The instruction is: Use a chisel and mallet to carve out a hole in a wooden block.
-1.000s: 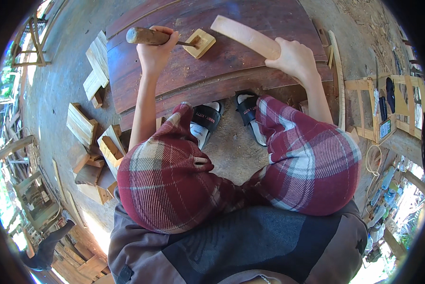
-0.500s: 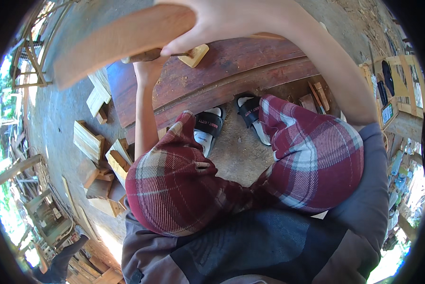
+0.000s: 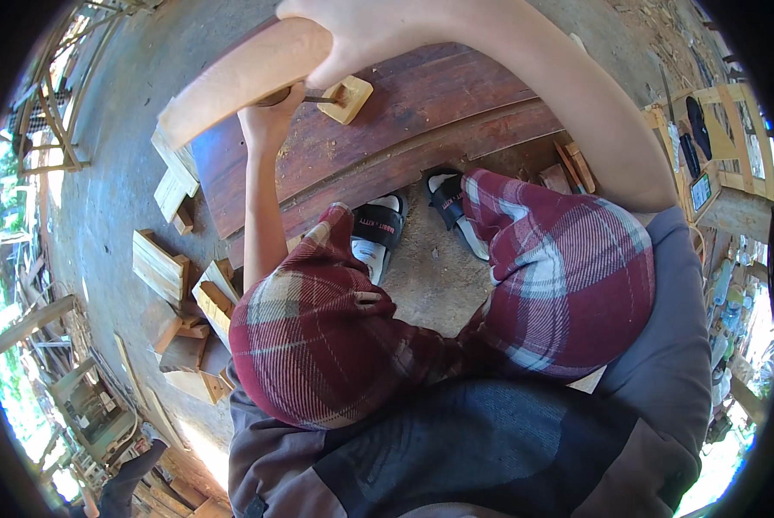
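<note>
My right hand (image 3: 361, 36) is closed round one end of a thick, flat piece of wood (image 3: 240, 76), whose far end points to the left. That wood passes over my left hand (image 3: 269, 121), which is wrapped round the handle of a chisel (image 3: 320, 99). The chisel's metal shaft points right and its tip meets a small pale-yellow wooden block (image 3: 352, 102) with a hollowed spot. The block lies on a dark reddish wooden bench (image 3: 387, 129). Whether the flat wood touches the chisel handle I cannot tell.
Wood offcuts (image 3: 161, 263) lie on the floor left of the bench, and more pieces (image 3: 577, 168) are beneath its right side. A wooden rack (image 3: 732, 147) with a phone (image 3: 702, 192) stands at the right. At the lower left another person's leg (image 3: 132, 470) shows.
The flat piece of wood and my right hand have moved lower and farther from the camera, toward the chisel. More of the yellow block now shows. My left hand keeps its grip.
</note>
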A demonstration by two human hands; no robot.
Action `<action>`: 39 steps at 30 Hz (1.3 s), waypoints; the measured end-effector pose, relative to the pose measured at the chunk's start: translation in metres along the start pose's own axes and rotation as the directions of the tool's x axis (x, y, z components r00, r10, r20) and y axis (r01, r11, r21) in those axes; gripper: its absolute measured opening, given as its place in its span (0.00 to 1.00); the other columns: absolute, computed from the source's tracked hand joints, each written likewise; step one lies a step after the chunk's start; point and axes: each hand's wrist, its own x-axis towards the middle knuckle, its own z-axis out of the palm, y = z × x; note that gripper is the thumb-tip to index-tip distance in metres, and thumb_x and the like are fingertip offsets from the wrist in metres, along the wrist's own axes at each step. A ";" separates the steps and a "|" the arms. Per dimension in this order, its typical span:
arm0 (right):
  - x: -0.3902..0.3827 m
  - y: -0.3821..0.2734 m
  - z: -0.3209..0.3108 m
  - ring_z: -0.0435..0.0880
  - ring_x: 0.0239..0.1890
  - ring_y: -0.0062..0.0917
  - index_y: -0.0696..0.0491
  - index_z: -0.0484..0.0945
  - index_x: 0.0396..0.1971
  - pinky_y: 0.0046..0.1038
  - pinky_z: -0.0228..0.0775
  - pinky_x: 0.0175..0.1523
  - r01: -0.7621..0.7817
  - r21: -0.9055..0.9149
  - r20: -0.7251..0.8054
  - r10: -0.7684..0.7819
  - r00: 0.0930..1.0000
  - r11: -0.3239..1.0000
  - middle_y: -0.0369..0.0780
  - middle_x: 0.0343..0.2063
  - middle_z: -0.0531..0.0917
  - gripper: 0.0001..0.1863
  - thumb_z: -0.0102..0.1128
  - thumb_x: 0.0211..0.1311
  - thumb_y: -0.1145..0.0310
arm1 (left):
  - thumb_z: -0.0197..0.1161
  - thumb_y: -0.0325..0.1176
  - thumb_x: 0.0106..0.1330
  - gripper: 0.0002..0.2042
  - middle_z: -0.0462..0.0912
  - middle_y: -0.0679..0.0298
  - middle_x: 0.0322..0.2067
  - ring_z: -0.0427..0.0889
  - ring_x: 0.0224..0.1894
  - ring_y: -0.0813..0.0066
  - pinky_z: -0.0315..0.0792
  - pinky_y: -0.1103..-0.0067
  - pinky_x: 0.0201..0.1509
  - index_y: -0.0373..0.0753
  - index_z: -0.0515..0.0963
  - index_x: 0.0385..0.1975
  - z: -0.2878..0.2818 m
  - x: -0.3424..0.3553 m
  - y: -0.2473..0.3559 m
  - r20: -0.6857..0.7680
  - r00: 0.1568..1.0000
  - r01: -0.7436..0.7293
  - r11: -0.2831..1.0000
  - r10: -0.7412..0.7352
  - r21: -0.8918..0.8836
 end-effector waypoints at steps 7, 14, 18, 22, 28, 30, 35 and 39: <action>0.006 -0.004 0.021 0.86 0.35 0.44 0.61 0.83 0.34 0.41 0.79 0.43 0.091 0.214 -0.302 -0.023 0.953 0.973 0.53 0.30 0.85 0.27 0.66 0.44 0.50 | 0.74 0.31 0.52 0.19 0.85 0.62 0.37 0.82 0.39 0.74 0.75 0.76 0.46 0.30 0.79 0.42 -0.013 -0.002 -0.027 0.003 1.000 0.022 0.999 -0.022 0.041; 0.003 -0.008 0.022 0.86 0.35 0.43 0.60 0.83 0.34 0.40 0.79 0.43 0.031 0.115 -0.187 -0.009 0.982 0.993 0.52 0.30 0.85 0.26 0.66 0.44 0.50 | 0.76 0.32 0.52 0.24 0.82 0.60 0.43 0.80 0.44 0.73 0.74 0.74 0.49 0.32 0.76 0.48 -0.018 -0.004 -0.045 -0.030 0.998 -0.052 0.997 0.053 0.049; 0.006 -0.005 0.040 0.86 0.35 0.43 0.60 0.83 0.32 0.39 0.79 0.42 -0.039 0.106 -0.117 0.051 0.992 0.994 0.52 0.29 0.85 0.25 0.66 0.44 0.50 | 0.76 0.31 0.52 0.24 0.82 0.61 0.41 0.79 0.44 0.71 0.73 0.74 0.50 0.32 0.75 0.48 -0.002 -0.012 -0.029 -0.044 0.998 -0.055 0.995 0.051 -0.085; 0.004 -0.006 0.029 0.86 0.35 0.43 0.61 0.82 0.32 0.39 0.79 0.42 0.019 0.071 -0.076 -0.013 0.997 0.997 0.53 0.28 0.85 0.26 0.65 0.45 0.50 | 0.75 0.30 0.52 0.23 0.82 0.61 0.40 0.79 0.44 0.71 0.73 0.74 0.50 0.32 0.76 0.46 -0.012 -0.011 -0.036 -0.038 0.996 -0.076 0.997 0.075 -0.022; 0.004 -0.016 0.038 0.86 0.33 0.44 0.61 0.82 0.31 0.40 0.79 0.40 0.044 0.051 -0.214 -0.032 0.976 0.998 0.52 0.27 0.85 0.25 0.67 0.45 0.51 | 0.75 0.28 0.51 0.22 0.82 0.59 0.42 0.80 0.44 0.71 0.73 0.73 0.49 0.32 0.76 0.46 -0.014 -0.009 -0.048 -0.042 0.983 -0.181 0.983 0.181 0.013; 0.006 -0.010 0.045 0.86 0.33 0.44 0.61 0.81 0.33 0.40 0.79 0.40 0.035 0.028 -0.155 -0.030 0.987 0.999 0.51 0.27 0.85 0.27 0.67 0.45 0.50 | 0.75 0.26 0.50 0.22 0.82 0.59 0.43 0.80 0.44 0.71 0.74 0.71 0.50 0.32 0.77 0.46 -0.005 -0.014 -0.038 -0.086 0.978 -0.192 0.981 0.191 -0.009; 0.000 -0.029 0.021 0.86 0.33 0.44 0.61 0.80 0.37 0.39 0.79 0.40 0.035 -0.014 -0.134 -0.036 0.990 0.999 0.52 0.27 0.85 0.28 0.68 0.45 0.49 | 0.75 0.26 0.51 0.21 0.82 0.60 0.43 0.80 0.45 0.71 0.73 0.72 0.51 0.31 0.77 0.45 -0.029 -0.015 -0.043 -0.056 0.990 -0.134 0.989 0.131 -0.058; -0.002 -0.006 0.051 0.86 0.33 0.44 0.61 0.81 0.36 0.40 0.79 0.40 0.074 0.116 -0.256 -0.042 0.966 0.991 0.53 0.28 0.85 0.28 0.67 0.44 0.49 | 0.75 0.25 0.52 0.20 0.82 0.60 0.42 0.80 0.45 0.72 0.73 0.74 0.51 0.30 0.77 0.44 0.000 -0.021 -0.030 -0.100 0.961 -0.262 0.964 0.257 -0.047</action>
